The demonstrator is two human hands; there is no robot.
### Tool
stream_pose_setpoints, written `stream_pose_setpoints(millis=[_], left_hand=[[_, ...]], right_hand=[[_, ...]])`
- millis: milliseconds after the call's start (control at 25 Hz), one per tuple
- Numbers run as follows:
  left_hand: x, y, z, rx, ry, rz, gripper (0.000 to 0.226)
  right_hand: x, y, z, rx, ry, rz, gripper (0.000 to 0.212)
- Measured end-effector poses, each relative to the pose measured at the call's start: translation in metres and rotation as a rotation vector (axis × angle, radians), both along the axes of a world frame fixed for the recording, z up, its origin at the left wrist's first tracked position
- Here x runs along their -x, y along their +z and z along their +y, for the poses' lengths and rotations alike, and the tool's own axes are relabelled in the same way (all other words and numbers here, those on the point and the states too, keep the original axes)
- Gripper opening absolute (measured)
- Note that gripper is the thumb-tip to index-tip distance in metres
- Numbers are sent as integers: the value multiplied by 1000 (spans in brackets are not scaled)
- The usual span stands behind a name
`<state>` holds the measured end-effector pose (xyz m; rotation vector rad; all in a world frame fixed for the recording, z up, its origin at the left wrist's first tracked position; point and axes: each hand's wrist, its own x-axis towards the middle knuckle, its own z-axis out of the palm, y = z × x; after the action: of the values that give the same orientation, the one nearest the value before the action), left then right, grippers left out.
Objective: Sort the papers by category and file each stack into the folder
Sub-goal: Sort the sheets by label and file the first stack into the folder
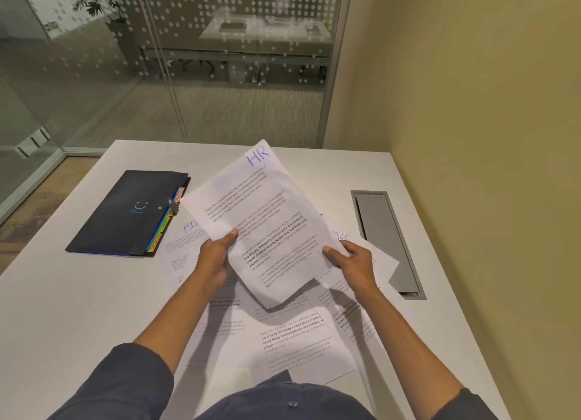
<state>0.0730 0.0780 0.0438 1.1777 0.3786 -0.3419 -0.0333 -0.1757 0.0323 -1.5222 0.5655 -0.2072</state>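
Two hands, left [217, 256] and right [355, 262], each grip grasping one HR sheet [261, 221]; one folder [129, 213] beside.

An office: dotted glass partition [188, 57], white desk [78, 293] with cable hatch [386, 243].

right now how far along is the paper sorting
Early. Nothing looks filed: the dark folder lies closed on the table. In hand: the left hand and right hand hold the sheet marked HR. Left: the loose papers spread underneath.
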Motion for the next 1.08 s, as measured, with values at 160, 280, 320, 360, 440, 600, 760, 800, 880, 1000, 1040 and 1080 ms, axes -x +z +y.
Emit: stream_pose_setpoints(millis=[160, 280, 320, 360, 440, 600, 760, 800, 880, 1000, 1040, 1080], left_hand=[[-1, 1, -2, 202, 16, 87, 19], [3, 4, -8, 226, -27, 98, 19], [6, 6, -11, 226, -42, 86, 18], [9, 9, -14, 225, -55, 71, 16], [11, 13, -14, 203, -62, 44, 16], [-18, 22, 12, 155, -9, 27, 13], [-52, 30, 37, -138, -186, -78, 27], [-54, 30, 38, -261, -270, -109, 29], [-52, 31, 34, -471, -437, -161, 23], [-42, 21, 27, -595, -582, -147, 22], [-38, 15, 25, -607, -595, -147, 25], [-33, 10, 21, -608, -587, -157, 26]], right_hand=[[-2, 4, 12, -407, -3, 56, 23], [-5, 3, 31, -494, 64, 39, 28], [-6, 2, 36, -516, 29, 22, 30], [-7, 0, 39, -520, -18, 13, 33], [-9, -3, 39, -429, -94, 33, 41], [-6, 5, 22, -148, -114, 59, 28], [-4, 11, 3, 5, -74, 61, 30], [-4, 11, 2, 29, -63, 68, 29], [-4, 8, 1, 64, -36, 81, 27], [-5, -3, 5, 81, -29, 81, 31], [-5, -6, 9, 85, -45, 85, 33], [-6, -10, 11, 85, -60, 89, 34]])
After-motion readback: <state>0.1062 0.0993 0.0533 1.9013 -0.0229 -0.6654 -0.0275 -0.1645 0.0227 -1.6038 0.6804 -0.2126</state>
